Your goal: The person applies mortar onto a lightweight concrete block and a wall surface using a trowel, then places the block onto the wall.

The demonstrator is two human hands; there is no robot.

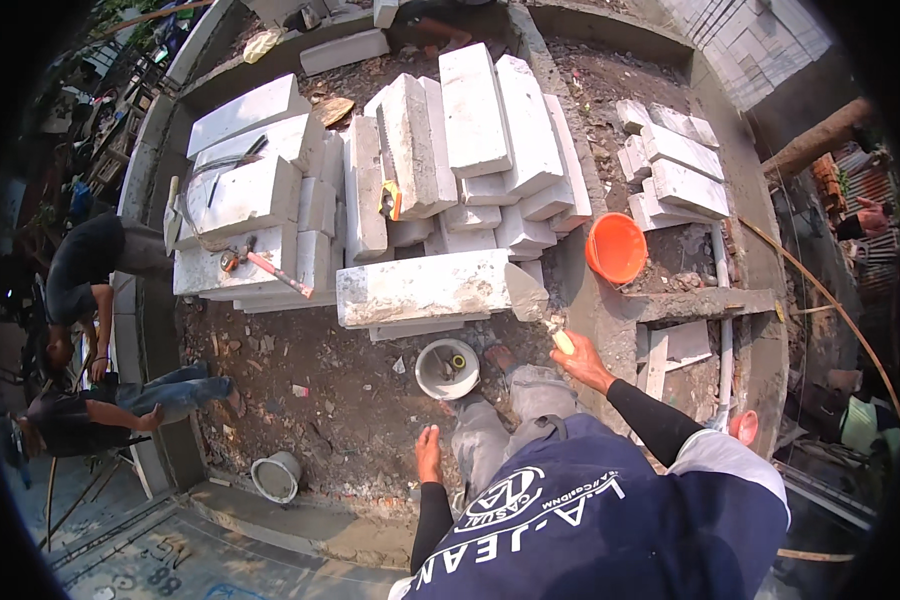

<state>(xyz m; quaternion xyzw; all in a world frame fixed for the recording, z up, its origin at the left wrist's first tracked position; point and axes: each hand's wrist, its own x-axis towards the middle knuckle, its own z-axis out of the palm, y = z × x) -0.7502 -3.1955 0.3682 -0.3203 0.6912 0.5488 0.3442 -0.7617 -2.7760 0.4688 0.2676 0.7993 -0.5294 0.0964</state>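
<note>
My right hand (582,362) grips a trowel (562,339) by its pale handle, its mortar-marked blade just at the right end of a long white block (422,290) lying across the front of the stacked blocks. My left hand (429,452) hangs beside my left leg, fingers apart and holding nothing. Between the block and my legs stands a white bucket (433,384) with tools inside, including something yellow and round. A saw with a yellow handle (389,198) rests on the pile; a pink-handled tool (278,273) lies on blocks to the left.
An orange bucket (615,250) and smaller block stack (685,165) are on the right, near a pipe (722,345) and concrete beam (700,305). A grey bucket (276,477) sits at lower left. Two people (90,270) (90,415) bend at the left edge; another person's hand (873,218) shows far right.
</note>
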